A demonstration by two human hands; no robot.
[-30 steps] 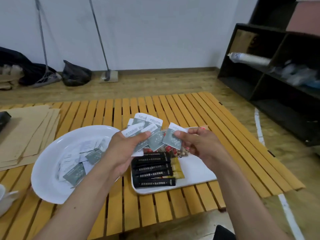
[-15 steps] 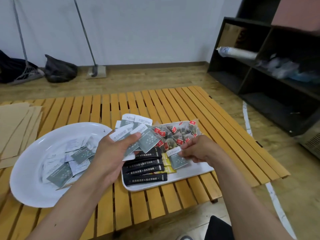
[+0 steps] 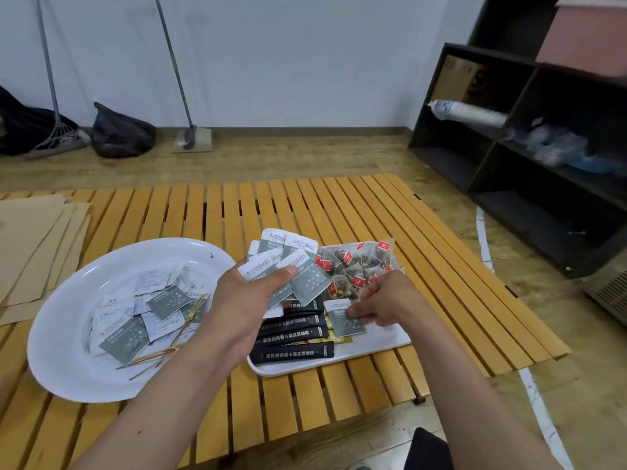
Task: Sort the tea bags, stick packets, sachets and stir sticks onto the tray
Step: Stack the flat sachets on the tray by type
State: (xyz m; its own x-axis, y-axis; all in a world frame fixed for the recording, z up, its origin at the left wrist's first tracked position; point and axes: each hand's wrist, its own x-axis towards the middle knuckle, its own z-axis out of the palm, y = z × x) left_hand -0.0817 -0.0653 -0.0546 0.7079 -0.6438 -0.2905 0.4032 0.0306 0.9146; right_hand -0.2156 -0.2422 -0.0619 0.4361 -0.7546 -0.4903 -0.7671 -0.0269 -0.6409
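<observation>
My left hand (image 3: pixel 242 300) holds a fan of several grey and white sachets (image 3: pixel 288 262) above the white rectangular tray (image 3: pixel 383 344). My right hand (image 3: pixel 390 296) pinches one grey sachet (image 3: pixel 344 318) low over the tray's front right. On the tray lie several black stick packets (image 3: pixel 293 351), yellow packets (image 3: pixel 334 340) beneath them, and tea bags with red tags (image 3: pixel 353 266) at the far end. The round white plate (image 3: pixel 61 364) on the left holds more sachets (image 3: pixel 127 337) and wooden stir sticks (image 3: pixel 159 357).
Everything stands on a low yellow slatted table (image 3: pixel 210 212). Brown paper sheets (image 3: pixel 34 242) lie at its left edge. A dark shelf unit (image 3: pixel 529 171) stands to the right, and a black bag (image 3: pixel 122 134) and broom handles lean by the back wall.
My right hand has carried one sachet from beside the fan down to the tray. My left hand still holds the fan of sachets. The view has shifted to the right.
</observation>
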